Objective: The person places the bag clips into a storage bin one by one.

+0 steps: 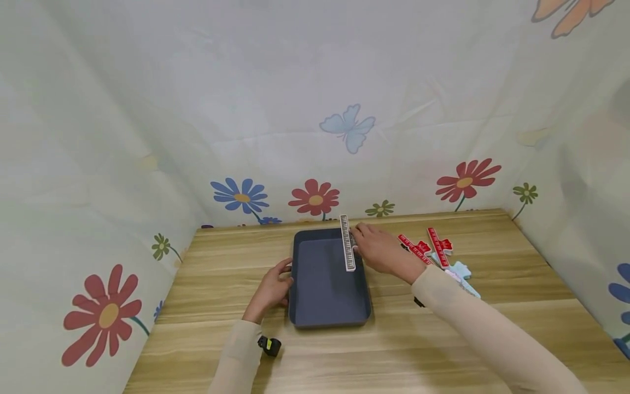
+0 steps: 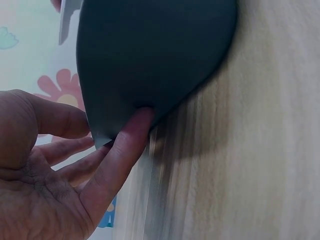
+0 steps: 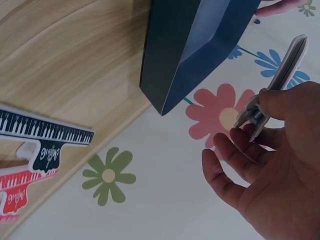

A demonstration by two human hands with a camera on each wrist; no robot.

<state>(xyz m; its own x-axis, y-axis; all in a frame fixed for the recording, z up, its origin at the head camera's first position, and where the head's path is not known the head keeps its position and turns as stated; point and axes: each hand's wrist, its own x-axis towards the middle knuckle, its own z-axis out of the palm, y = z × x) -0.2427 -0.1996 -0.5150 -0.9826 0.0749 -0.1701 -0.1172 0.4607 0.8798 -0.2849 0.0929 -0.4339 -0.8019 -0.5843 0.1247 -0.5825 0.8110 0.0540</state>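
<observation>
A dark blue-grey tray lies on the wooden table. My right hand pinches a white clip printed with piano keys and holds it over the tray's right rim. In the right wrist view the clip sits between thumb and fingers of that hand, just off the tray's corner. My left hand rests at the tray's left side. Its thumb presses the tray's outer wall while the other fingers lie straight.
Red piano-key clips and light blue ones lie to the right of the tray. In the right wrist view a black clip lies above a red clip. Floral cloth walls close in the table on three sides.
</observation>
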